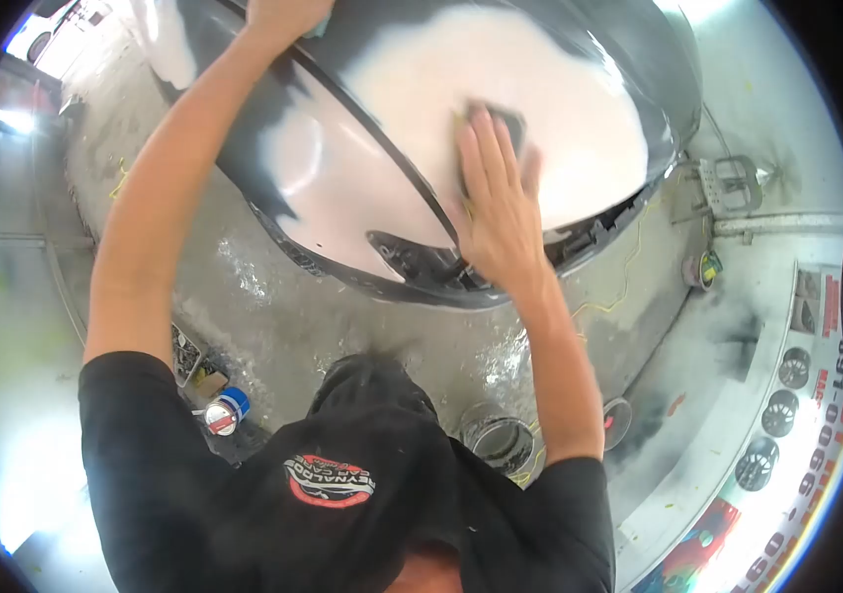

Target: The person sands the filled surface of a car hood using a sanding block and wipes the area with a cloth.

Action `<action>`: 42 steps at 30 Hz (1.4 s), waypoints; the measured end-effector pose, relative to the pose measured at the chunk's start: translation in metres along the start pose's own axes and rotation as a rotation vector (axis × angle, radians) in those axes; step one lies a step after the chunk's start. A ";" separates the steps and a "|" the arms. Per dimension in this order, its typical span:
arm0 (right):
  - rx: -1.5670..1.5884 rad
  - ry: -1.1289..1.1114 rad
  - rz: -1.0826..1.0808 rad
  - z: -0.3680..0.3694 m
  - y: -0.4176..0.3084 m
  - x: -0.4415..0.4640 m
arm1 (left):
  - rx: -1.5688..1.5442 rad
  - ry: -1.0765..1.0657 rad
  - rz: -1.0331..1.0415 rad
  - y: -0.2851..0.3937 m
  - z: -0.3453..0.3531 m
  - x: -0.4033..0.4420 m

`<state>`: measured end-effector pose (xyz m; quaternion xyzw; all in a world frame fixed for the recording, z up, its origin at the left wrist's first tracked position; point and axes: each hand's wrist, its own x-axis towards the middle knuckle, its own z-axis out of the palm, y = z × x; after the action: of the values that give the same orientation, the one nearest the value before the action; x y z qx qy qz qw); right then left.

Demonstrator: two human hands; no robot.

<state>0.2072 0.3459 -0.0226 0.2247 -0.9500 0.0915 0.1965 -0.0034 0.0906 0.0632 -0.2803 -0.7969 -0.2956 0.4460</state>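
My right hand [501, 212] lies flat over a dark sanding block [510, 124], pressing it against the car's body panel. The block is blurred and partly covered by my fingers. Under it, the panel [580, 109] shows a large whitish, sanded-looking patch with dark grey paint around it. At the top edge of the view, my left hand [288, 15] rests near the panel seam with a light blue-green piece [319, 27] beneath it, perhaps a sponge or cloth. The frame cuts off part of that hand. A second pale patch [318, 158] covers the neighbouring panel, left of the seam.
A blue-and-white can [227, 410] stands on the concrete floor [273, 336] beside a tray of small items [186, 356]. An open bucket [498, 442] sits near my right side. A yellow cord [624, 282] runs along the floor; a small bucket [700, 269] is by the wall.
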 end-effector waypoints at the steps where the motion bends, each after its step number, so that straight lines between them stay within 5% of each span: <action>1: -0.015 -0.008 0.039 0.001 -0.008 -0.011 | -0.006 0.029 -0.039 -0.006 -0.001 -0.001; 7: 0.076 0.262 -0.003 0.036 -0.054 0.121 | -0.095 0.091 -0.155 0.002 -0.001 -0.003; 10: 0.068 0.124 -0.097 0.024 -0.019 0.109 | -0.035 0.032 -0.068 -0.006 0.003 -0.002; 14: -0.024 0.153 0.264 0.013 0.110 0.073 | -0.031 0.042 -0.083 -0.003 0.002 -0.003; 17: 0.019 0.197 0.530 0.015 0.086 0.095 | 0.012 0.028 -0.116 -0.003 -0.002 -0.007; 22: 0.053 0.096 0.088 0.009 0.003 0.050 | 0.008 -0.045 -0.148 -0.016 0.007 -0.006; 25: 0.061 0.150 0.235 0.005 0.076 0.103 | -0.002 -0.025 -0.109 -0.014 0.006 -0.006; 28: 0.008 0.253 0.482 0.019 0.074 0.147 | 0.026 -0.004 -0.111 -0.012 0.006 -0.003; 32: 0.168 0.281 0.091 0.024 -0.028 0.096 | 0.084 -0.029 -0.077 -0.014 0.005 -0.003; 35: 0.079 0.233 0.055 0.023 0.036 0.110 | 0.062 -0.089 -0.100 -0.012 0.002 -0.003; 39: 0.034 0.413 0.519 0.012 0.094 0.150 | 0.066 -0.105 -0.115 -0.007 -0.003 0.001; 42: 0.015 0.216 0.366 0.012 0.038 0.106 | 0.027 -0.104 -0.161 -0.005 0.002 -0.001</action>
<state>0.0985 0.3345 0.0069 0.0389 -0.9476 0.1563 0.2758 -0.0071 0.0885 0.0604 -0.2245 -0.8429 -0.3047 0.3825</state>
